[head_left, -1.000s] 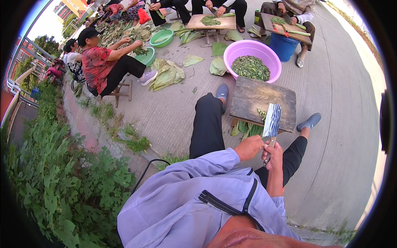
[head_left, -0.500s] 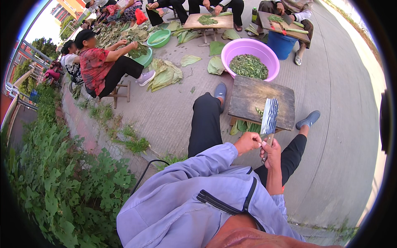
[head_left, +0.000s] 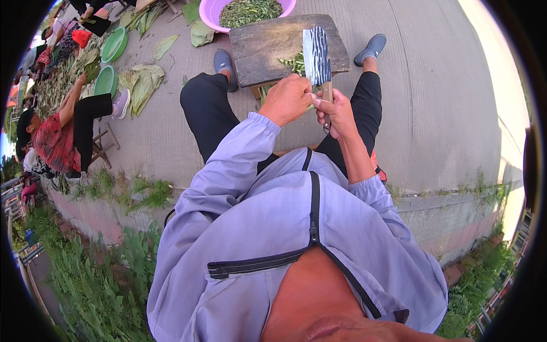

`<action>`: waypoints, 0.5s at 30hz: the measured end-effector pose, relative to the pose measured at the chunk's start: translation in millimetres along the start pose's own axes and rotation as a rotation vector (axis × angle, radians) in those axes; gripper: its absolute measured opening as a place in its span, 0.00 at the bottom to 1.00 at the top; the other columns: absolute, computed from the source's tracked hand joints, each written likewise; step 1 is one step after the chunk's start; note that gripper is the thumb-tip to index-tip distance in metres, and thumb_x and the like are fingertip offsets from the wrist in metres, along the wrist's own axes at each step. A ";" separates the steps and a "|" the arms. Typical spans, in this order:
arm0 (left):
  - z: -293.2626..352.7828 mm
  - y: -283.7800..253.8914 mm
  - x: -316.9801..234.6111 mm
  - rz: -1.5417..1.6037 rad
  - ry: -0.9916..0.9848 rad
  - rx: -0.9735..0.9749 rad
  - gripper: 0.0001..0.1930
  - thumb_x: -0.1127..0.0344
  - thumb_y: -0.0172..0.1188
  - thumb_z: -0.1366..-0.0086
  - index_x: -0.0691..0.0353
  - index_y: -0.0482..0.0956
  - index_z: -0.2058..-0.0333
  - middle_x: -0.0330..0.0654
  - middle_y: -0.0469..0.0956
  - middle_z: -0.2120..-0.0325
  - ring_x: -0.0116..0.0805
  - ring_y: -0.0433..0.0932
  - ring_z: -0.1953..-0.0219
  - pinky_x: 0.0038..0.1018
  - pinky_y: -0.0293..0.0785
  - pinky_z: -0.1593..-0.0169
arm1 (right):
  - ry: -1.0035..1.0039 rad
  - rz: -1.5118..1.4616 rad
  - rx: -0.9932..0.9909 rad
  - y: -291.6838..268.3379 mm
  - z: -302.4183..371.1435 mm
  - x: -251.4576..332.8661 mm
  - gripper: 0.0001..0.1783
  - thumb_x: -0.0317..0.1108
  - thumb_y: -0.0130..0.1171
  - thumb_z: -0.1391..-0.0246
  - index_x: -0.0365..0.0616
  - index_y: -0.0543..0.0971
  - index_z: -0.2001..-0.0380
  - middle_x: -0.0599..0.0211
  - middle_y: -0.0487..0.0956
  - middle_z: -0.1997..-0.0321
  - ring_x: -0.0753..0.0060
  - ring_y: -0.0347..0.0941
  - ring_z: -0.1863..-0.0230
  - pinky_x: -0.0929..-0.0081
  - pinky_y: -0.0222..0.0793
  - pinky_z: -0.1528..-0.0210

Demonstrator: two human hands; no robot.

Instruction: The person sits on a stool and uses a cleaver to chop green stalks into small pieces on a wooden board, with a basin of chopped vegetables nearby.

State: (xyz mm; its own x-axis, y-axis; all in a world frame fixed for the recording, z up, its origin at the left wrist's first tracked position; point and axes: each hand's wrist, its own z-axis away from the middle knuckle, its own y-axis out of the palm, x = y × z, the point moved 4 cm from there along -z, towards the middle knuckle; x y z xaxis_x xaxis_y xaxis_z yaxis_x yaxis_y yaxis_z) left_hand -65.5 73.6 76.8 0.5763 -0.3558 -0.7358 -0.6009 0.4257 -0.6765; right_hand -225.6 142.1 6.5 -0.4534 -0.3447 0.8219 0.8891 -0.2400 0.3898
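Note:
My right hand [head_left: 338, 114] is wrapped round the handle of a broad cleaver [head_left: 317, 54], whose blade points up and away from me and has dark wavy marks. My left hand [head_left: 289, 100] is closed beside it, its fingertips meeting my right thumb near the base of the blade. Whatever the left fingers pinch, if anything, is too small to make out. Beyond the hands stands a low wooden chopping table [head_left: 256, 48] with a dark, worn top. A few cut green pieces [head_left: 293, 61] lie on it, partly behind the blade.
A purple basin [head_left: 207, 16] of chopped greens stands behind the table. Large pale leaves [head_left: 142, 85] and green basins [head_left: 115, 44] lie to the left. A person in a red top [head_left: 56, 142] sits there on a stool. My knees flank the table; plants grow along the kerb.
My view has tilted down and shifted, so the table and basin appear higher and further left. The cleaver stays in my right hand, and both hands remain together near its handle.

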 end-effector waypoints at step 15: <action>15.7 -65.6 -267.5 -0.793 0.690 0.175 0.10 0.66 0.67 0.43 0.62 0.88 0.63 0.47 0.83 0.61 0.47 0.84 0.56 0.44 0.78 0.54 | -0.712 0.012 -0.209 22.0 41.1 73.6 0.22 0.26 0.70 0.45 0.37 0.74 0.49 0.70 0.76 0.74 0.79 0.71 0.81 0.76 0.65 0.83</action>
State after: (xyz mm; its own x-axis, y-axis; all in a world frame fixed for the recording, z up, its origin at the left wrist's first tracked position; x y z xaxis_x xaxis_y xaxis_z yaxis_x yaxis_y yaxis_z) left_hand -171.6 153.9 318.5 0.2968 -0.9548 0.0168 -0.0722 -0.0400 -0.9966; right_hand -236.8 148.7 92.6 -0.2298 0.3066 0.9237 0.8313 -0.4317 0.3501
